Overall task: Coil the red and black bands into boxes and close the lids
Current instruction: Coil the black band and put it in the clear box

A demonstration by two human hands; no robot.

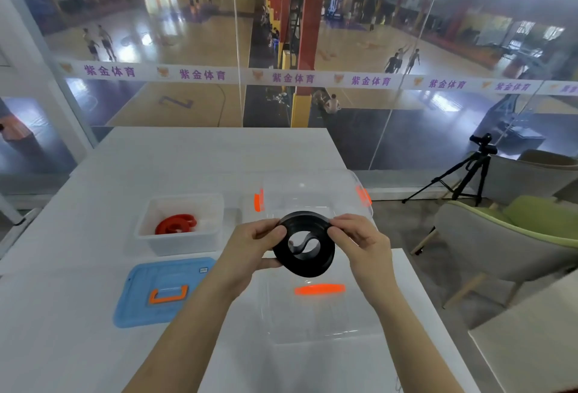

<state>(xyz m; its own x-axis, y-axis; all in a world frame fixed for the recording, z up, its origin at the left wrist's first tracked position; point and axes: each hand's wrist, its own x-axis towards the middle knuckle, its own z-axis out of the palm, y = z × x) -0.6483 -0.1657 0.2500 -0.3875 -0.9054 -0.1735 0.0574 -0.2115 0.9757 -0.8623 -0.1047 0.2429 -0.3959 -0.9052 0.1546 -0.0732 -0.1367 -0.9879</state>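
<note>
A black band (308,263), wound into a thick coil, hangs in the air above the table between both hands. My left hand (250,247) grips its left side and my right hand (359,242) pinches its upper right edge. Behind the coil stands a clear box (312,192) with orange latches. Its clear lid (319,314) with an orange handle lies flat in front. To the left, a red band (175,223) lies coiled inside an open white box (181,242). That box's blue lid (156,292) with an orange handle lies on the table before it.
The white table (93,192) ends at a glass wall at the back. To the right of the table are a green-cushioned chair (513,236) and a camera tripod (469,173). A second white surface (531,345) is at the lower right.
</note>
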